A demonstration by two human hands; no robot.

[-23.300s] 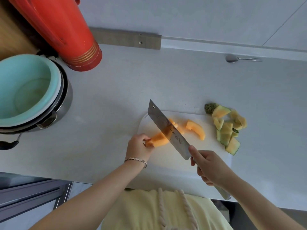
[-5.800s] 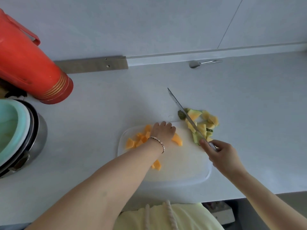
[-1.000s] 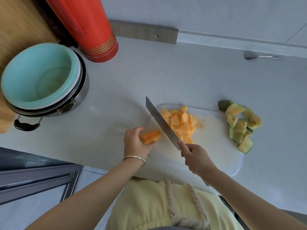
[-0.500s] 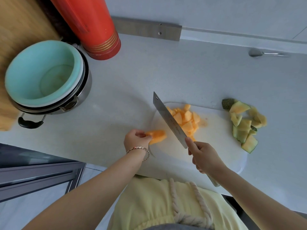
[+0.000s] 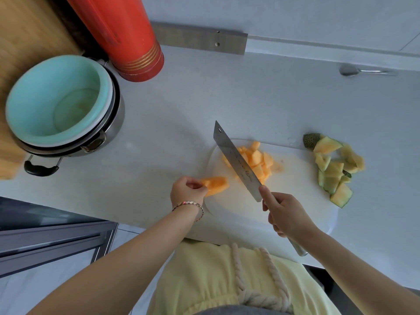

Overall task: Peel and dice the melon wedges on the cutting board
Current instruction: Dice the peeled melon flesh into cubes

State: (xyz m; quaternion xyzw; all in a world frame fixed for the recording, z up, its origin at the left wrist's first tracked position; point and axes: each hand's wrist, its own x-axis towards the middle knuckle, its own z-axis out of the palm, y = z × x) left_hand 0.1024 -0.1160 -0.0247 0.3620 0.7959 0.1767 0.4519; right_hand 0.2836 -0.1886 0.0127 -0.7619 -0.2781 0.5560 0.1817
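Observation:
A white cutting board (image 5: 295, 189) lies on the grey counter. A pile of diced orange melon (image 5: 259, 161) sits at its far left part. My left hand (image 5: 187, 189) pinches a peeled orange melon piece (image 5: 216, 184) at the board's left edge. My right hand (image 5: 285, 212) grips the handle of a cleaver (image 5: 236, 161), whose blade slants over the board with its tip pointing away, in front of the diced pile. The handle end pokes out below my wrist.
Green melon rinds (image 5: 334, 167) are heaped at the board's far right edge. At the left stand a steel pot holding a teal bowl (image 5: 56, 103), a red thermos (image 5: 127, 35) behind it, and a wooden board. A spoon (image 5: 363, 71) lies by the wall.
My left hand has brought the melon piece down to the board's left edge. The cleaver has shifted slightly right with my right hand; the view moved a little.

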